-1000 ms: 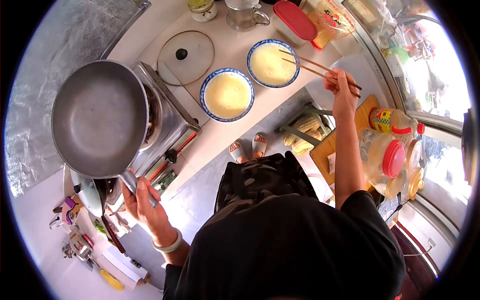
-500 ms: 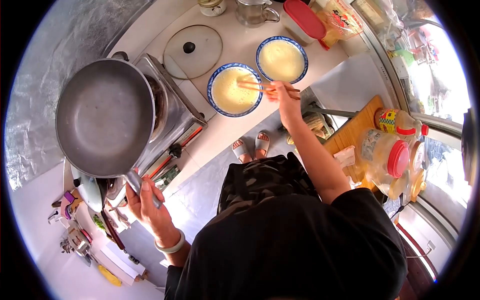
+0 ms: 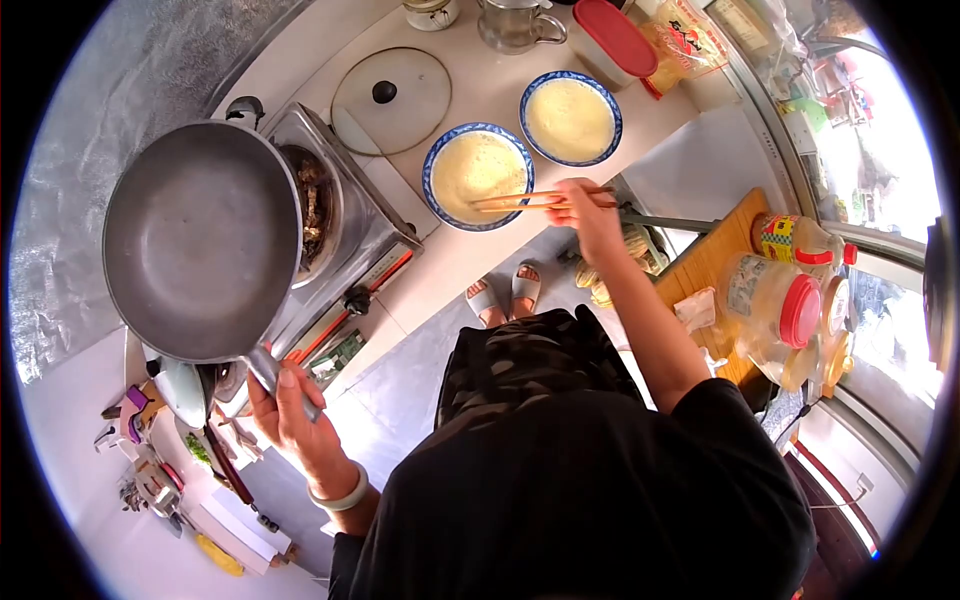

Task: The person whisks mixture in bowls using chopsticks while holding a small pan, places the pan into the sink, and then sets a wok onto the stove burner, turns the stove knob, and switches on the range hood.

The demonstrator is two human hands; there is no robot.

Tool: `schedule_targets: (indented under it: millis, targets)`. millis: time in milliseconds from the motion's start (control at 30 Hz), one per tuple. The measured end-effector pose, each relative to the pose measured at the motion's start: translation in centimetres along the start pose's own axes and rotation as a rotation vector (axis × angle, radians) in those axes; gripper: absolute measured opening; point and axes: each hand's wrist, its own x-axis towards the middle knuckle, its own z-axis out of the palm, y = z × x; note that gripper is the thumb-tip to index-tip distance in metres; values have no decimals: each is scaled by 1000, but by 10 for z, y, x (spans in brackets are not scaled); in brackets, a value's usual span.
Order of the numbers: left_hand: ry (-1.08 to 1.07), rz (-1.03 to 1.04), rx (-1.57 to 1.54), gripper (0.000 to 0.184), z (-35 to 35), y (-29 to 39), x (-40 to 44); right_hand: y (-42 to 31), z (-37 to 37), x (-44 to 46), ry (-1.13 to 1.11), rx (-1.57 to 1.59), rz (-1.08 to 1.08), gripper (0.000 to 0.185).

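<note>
My left hand [image 3: 293,412] is wrapped round the handle of a dark grey frying pan [image 3: 205,240], whose bare inside faces up. The pan hangs over the left part of a gas stove [image 3: 345,225], so one burner shows partly beside its rim. In my right hand [image 3: 587,212] is a pair of chopsticks [image 3: 535,202]. Their tips dip into pale yellow liquid, which looks like batter or beaten egg, at the near side of a blue-rimmed bowl [image 3: 478,177]. A second blue-rimmed bowl [image 3: 571,118] of similar liquid stands just beyond it.
On the counter lies a glass lid [image 3: 391,101] with a black knob. Farther back are a metal jug [image 3: 515,27] and a red-lidded container [image 3: 615,38]. Several plastic jars, one with a red cap [image 3: 799,311], stand on a wooden shelf [image 3: 690,275] to my right.
The chopstick tips have moved from the bowl's middle to its near edge, my right hand shifting slightly right and down. The pan has slid a little left, exposing more of the burner.
</note>
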Motion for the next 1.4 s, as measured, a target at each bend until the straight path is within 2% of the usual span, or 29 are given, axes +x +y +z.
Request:
schedule_targets:
  millis: [67, 167, 300, 333, 467, 567, 600, 700, 867, 1000, 1100, 1167, 1233, 1367, 1400]
  targets:
    - [-3, 7, 3, 33, -1, 0, 1, -12, -15, 2, 77, -85, -31, 22]
    - [-28, -19, -40, 35, -3, 0, 6, -10, 3, 19, 115, 84, -111, 26]
    - [-40, -8, -25, 35, -2, 2, 11, -3, -1, 2, -28, -31, 66, 24]
    - [-44, 5, -16, 35, -3, 1, 12, -9, -11, -3, -1, -55, 94, 24]
    - [-76, 34, 5, 35, -3, 0, 15, -21, -11, 13, 165, 37, -142, 23]
    - [-49, 13, -12, 34, 3, 6, 16, 0, 15, 27, 45, 119, -36, 23]
    - [-41, 15, 6, 33, 4, 8, 16, 2, 20, 20, 12, 60, -13, 23]
    - [-10, 6, 11, 33, 3, 7, 17, -6, -10, -2, -5, -60, 80, 23]
    - [-13, 27, -1, 33, 2, 6, 16, -17, -1, 22, 130, 72, -114, 24]
    - [0, 18, -3, 33, 5, 11, 16, 0, 18, 15, -78, 9, 80, 23]
    - [16, 9, 9, 32, 7, 10, 15, -23, -11, -3, 7, -54, 89, 24]
    - [6, 3, 7, 33, 7, 10, 14, -19, -22, 13, 43, -31, -37, 24]
    - [27, 1, -3, 33, 4, 6, 15, -12, -2, 27, 100, 38, -156, 23]
    - [64, -13, 19, 34, 10, 13, 15, -2, 19, 11, -85, 13, 48, 22]
    - [69, -15, 36, 33, 10, 14, 15, -7, 12, 7, -83, -5, 37, 22]
